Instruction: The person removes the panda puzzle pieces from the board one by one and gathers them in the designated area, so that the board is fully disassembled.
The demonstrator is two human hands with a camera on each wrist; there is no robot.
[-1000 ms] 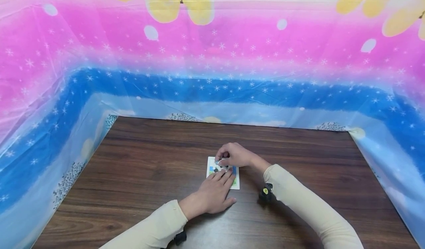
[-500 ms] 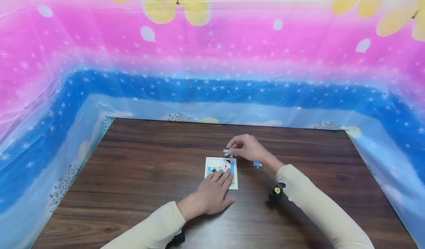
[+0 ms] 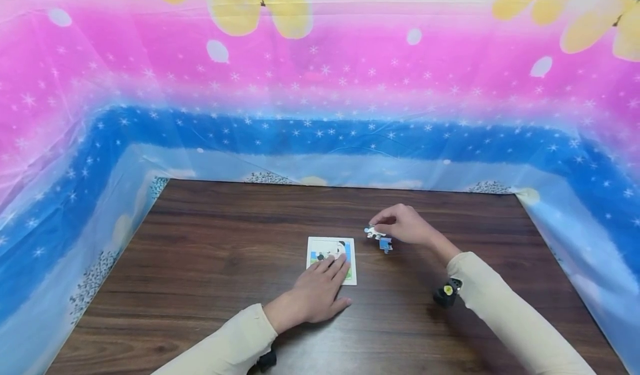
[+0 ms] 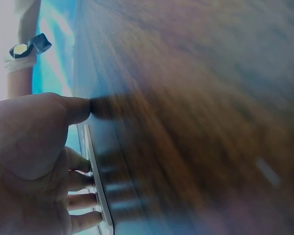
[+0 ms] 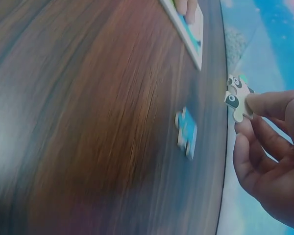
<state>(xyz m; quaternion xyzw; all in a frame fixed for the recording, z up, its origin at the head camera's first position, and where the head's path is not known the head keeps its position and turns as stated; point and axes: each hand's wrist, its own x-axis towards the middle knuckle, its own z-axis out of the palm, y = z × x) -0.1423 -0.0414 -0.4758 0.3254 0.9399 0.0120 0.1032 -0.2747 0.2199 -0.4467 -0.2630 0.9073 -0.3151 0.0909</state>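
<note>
A white-framed panda puzzle (image 3: 331, 241) lies flat on the table. My left hand (image 3: 320, 291) rests on its lower part, fingers straight, thumb off to the side on the wood; the fingers hide part of the picture. To the right of the puzzle, my right hand (image 3: 407, 225) pinches a puzzle piece (image 5: 239, 100) printed with a panda's eyes between thumb and fingers. That piece is held above the table. Just below it in the head view, a blue puzzle piece (image 3: 385, 245) lies on the wood, apart from the frame.
The dark wooden table (image 3: 225, 253) reaches back to a patterned cloth (image 3: 320, 114) hung along its rear and sides. A black wrist camera (image 3: 447, 291) sits on the right sleeve.
My right hand has moved away from the puzzle to the right, carrying the panda-eye piece with it. The blue piece has come into sight. My left hand stays on the puzzle.
</note>
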